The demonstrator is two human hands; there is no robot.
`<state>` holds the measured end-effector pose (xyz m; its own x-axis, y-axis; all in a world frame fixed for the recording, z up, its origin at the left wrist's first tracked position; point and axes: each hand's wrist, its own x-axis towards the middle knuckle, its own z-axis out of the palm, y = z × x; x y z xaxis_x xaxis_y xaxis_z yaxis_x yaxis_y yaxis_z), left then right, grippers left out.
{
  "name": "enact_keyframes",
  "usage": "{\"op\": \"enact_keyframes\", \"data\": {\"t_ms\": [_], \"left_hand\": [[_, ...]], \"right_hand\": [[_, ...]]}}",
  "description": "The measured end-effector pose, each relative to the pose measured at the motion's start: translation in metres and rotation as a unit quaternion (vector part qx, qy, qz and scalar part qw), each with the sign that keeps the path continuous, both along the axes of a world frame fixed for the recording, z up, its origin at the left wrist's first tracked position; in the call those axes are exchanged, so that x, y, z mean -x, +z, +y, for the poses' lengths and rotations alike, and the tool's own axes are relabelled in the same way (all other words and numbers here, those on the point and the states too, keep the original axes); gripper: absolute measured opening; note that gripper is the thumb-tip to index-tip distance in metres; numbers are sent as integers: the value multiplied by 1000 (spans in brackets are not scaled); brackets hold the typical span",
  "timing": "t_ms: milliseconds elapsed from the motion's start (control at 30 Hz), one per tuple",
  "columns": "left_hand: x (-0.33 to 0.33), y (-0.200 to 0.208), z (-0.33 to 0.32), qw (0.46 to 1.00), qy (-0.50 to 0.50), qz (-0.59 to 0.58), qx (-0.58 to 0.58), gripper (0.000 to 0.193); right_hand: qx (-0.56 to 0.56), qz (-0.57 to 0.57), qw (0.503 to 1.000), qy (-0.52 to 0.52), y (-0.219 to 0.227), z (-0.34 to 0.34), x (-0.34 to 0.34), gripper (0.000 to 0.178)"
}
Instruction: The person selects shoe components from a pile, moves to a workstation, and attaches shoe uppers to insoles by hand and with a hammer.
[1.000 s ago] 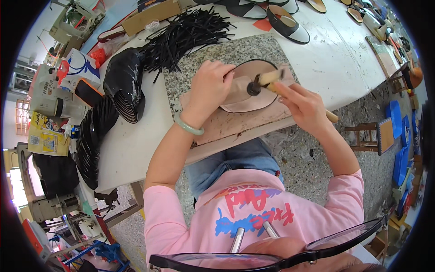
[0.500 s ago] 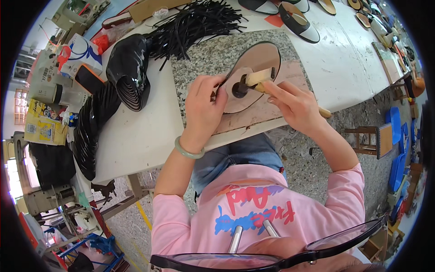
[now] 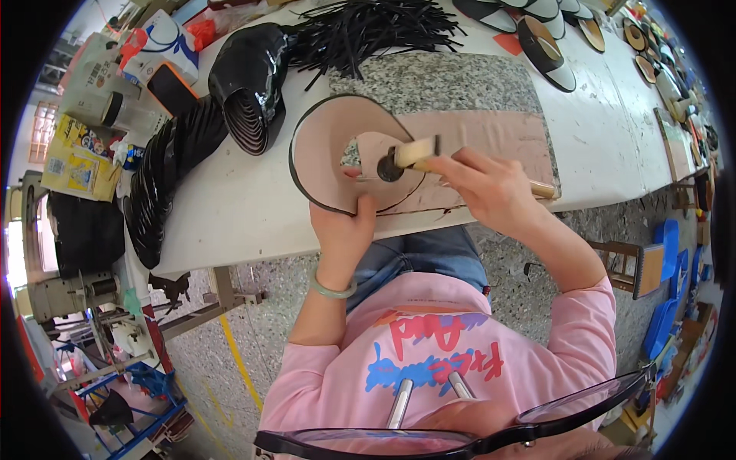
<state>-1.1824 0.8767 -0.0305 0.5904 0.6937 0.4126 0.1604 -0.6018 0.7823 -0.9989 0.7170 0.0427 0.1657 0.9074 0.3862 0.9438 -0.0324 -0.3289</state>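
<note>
My left hand (image 3: pixel 341 230) grips the near edge of a curved shoe upper (image 3: pixel 318 149), with beige lining and a dark rim. Its thumb lies on the lining; a fingertip shows through the gap in the curled piece, and the other fingers are hidden beneath. In my right hand (image 3: pixel 491 188) is a hammer (image 3: pixel 418 152) with a round black face and a pale head. The fingers wrap its wooden handle, whose end sticks out by the wrist. The black face is over the right part of the upper; whether it touches, I cannot tell.
Under the work lies a speckled stone slab (image 3: pixel 452 80) partly covered by a pinkish sheet (image 3: pixel 491 142). Black strips (image 3: pixel 368 34) are heaped behind, glossy black uppers (image 3: pixel 245 84) lie left beside a phone (image 3: pixel 172 90), and several sandals (image 3: pixel 546 54) stand at the back right.
My left hand has turned the upper and shifted it left and nearer, so it now curls round with a gap. The hammer has moved slightly left with my right hand. The view has shifted too.
</note>
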Motion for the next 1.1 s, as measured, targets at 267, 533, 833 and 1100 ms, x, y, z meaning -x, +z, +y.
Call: {"op": "enact_keyframes", "data": {"t_ms": [267, 533, 833, 1100], "left_hand": [[15, -3, -8, 990, 81, 94, -75, 33], [40, -10, 8, 952, 103, -35, 285, 29], [36, -4, -2, 962, 150, -114, 198, 37], [47, -15, 10, 964, 116, -22, 237, 18]], "right_hand": [[28, -6, 998, 49, -8, 15, 7, 59], [-4, 10, 999, 45, 0, 21, 18, 53], [4, 32, 998, 52, -7, 37, 32, 56], [25, 38, 997, 63, 5, 48, 46, 48]]}}
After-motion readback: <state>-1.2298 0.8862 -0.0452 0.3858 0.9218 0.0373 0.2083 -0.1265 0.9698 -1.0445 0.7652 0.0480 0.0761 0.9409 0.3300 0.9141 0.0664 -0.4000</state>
